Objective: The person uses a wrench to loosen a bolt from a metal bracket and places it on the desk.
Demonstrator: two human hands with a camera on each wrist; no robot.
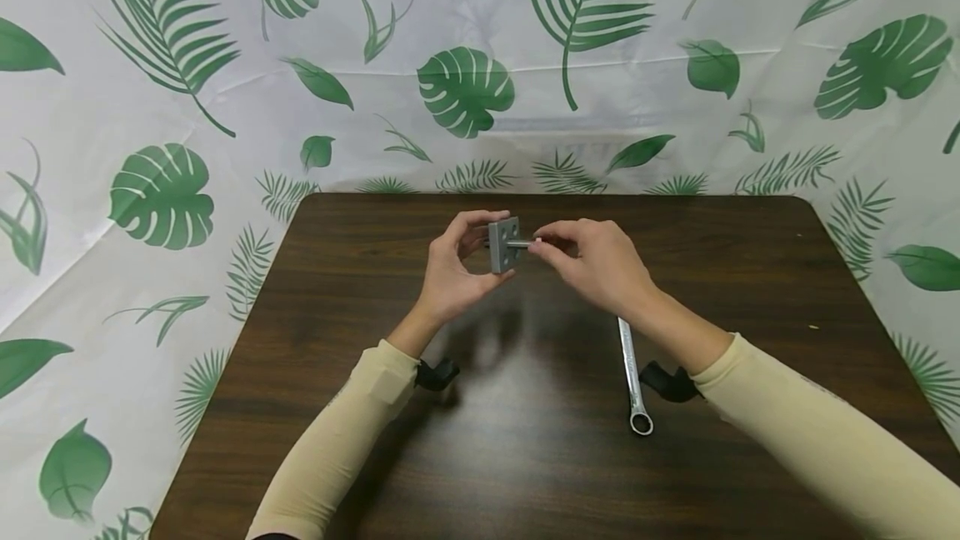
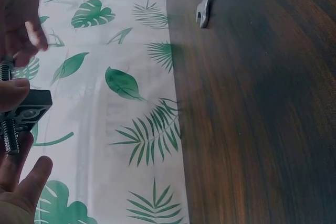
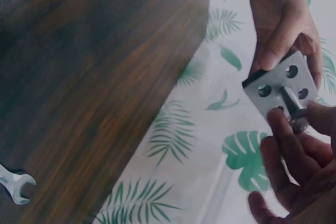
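Observation:
Above the far half of the table, my left hand (image 1: pixel 448 273) grips a square grey metal plate (image 1: pixel 497 245) by its edges. The right wrist view shows round holes near the plate's corners and a bolt (image 3: pixel 290 100) standing in its middle. My right hand (image 1: pixel 600 263) pinches the head end of that bolt (image 1: pixel 522 244) between thumb and fingers. On the plate's other side, the bolt's threaded end (image 2: pixel 10 137) sticks out in the left wrist view. A combination wrench (image 1: pixel 632 373) lies on the table below my right forearm, its open end hidden in the head view.
The dark wooden table (image 1: pixel 525 457) is backed by a white sheet (image 1: pixel 345 123) printed with green leaves. Black attachments sit at the left wrist (image 1: pixel 437 374) and right wrist (image 1: pixel 667 382). A tiny yellow speck (image 1: pixel 813 327) lies at the right.

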